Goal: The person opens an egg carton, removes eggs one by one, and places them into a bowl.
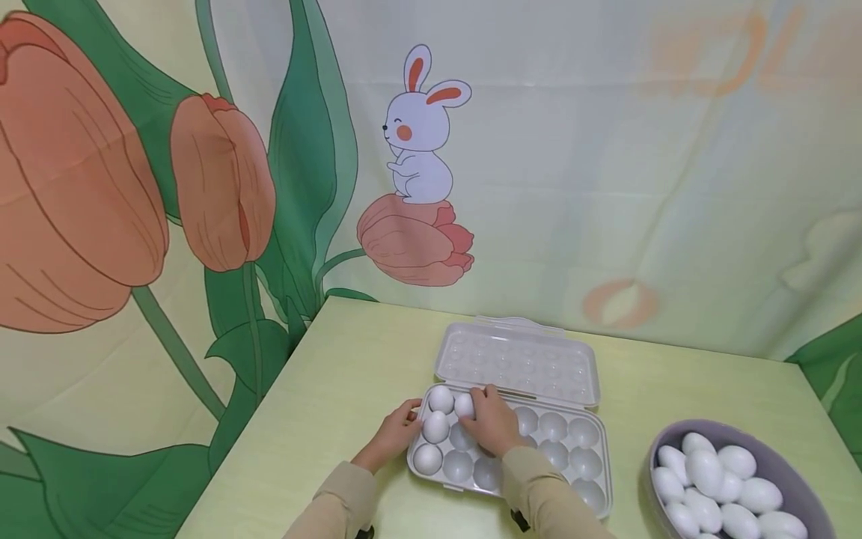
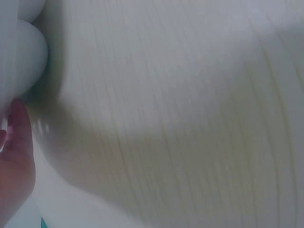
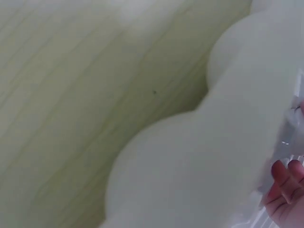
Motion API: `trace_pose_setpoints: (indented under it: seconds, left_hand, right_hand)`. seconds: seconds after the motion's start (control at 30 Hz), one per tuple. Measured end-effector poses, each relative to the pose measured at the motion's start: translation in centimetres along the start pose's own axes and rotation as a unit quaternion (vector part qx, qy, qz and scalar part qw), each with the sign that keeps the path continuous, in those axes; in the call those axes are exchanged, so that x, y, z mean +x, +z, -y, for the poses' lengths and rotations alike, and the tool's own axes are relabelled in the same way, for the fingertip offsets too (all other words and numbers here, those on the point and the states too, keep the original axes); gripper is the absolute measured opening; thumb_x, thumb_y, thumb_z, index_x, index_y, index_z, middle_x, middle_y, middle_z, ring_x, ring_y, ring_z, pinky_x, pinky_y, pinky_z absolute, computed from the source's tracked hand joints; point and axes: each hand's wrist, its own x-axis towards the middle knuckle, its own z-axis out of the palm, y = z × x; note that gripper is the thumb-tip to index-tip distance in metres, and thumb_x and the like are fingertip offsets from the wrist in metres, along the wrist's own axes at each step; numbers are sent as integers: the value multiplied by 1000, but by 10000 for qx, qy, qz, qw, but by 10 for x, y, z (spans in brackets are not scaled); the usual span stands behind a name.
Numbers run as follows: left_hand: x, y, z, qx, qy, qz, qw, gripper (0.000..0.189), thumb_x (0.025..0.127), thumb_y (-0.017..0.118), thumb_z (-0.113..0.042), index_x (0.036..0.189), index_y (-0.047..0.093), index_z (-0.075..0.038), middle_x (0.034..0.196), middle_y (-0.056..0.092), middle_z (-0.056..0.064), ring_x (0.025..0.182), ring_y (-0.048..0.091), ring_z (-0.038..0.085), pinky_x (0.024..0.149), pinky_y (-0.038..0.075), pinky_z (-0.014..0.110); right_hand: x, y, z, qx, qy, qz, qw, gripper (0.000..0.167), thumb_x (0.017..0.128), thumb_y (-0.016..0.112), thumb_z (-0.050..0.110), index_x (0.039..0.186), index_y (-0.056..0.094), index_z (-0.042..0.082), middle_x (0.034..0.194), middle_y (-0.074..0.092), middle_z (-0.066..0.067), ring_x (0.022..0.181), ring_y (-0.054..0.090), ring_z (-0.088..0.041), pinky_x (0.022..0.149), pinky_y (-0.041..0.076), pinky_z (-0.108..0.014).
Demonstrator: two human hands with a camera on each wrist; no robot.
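Note:
An open plastic egg box (image 1: pixel 512 393) lies on the table, its lid (image 1: pixel 515 363) folded back toward the wall. White eggs fill the left-hand column, one of them the front egg (image 1: pixel 427 459). My left hand (image 1: pixel 393 436) holds the box's left edge; in the left wrist view its fingers (image 2: pixel 19 126) touch the edge beside the rounded cups. With thumb and fingertips, my right hand (image 1: pixel 494 423) pinches another egg (image 1: pixel 464 406) at the back cup of the second column. In the right wrist view the hand (image 3: pixel 287 194) shows only partly, past the box's side, and the egg is unclear.
A grey-purple bowl (image 1: pixel 656 494) piled with white eggs (image 1: pixel 705 471) stands right of the box. The pale yellow-green table (image 1: pixel 323 389) meets a printed cloth (image 1: pixel 539 187) with tulips and a rabbit at its back edge.

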Motion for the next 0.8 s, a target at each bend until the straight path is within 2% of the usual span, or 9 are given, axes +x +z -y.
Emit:
trace_pose_setpoints:
  seconds: [0.1,0.23,0.33,0.6,0.8]
  left_hand:
    - [0,1,1,22,-17,15,10000,38,86,48,-7,123,45,0,92,55,13,85,55,22,71,47,32]
    - [0,1,0,32,-63,27,10000,39,86,48,-8,123,44,0,93,55,13,86,55,22,72,47,33]
    - [1,1,1,34,-66,39,10000,39,86,48,-8,124,44,0,94,55,14,87,55,23,73,47,34]
    - [0,1,0,11,-70,35,10000,40,86,48,-8,124,43,1,94,55,15,87,55,23,73,47,34]
    - [1,1,1,-12,-87,27,10000,40,86,48,-8,124,43,0,94,54,14,86,54,22,73,46,33]
  right_hand:
    - [-1,1,-2,-48,-72,-145,9999,41,70,68,35,99,53,10,90,47,-6,72,50,-18,53,42,-31]
    - [0,3,-3,-5,-190,-590,9981,43,67,70,35,97,54,8,90,49,-5,74,51,-18,58,44,-31]
    - [1,0,-2,222,-141,-824,9963,44,64,71,34,96,53,8,90,52,-4,76,52,-18,61,45,-31]
    - [-6,-17,1,1116,168,-651,9915,40,63,70,25,94,50,11,84,56,-1,68,52,-13,57,41,-27]
    - [-20,-44,-3,1366,206,-313,9899,38,64,68,22,96,50,13,85,56,1,69,52,-12,58,41,-26]
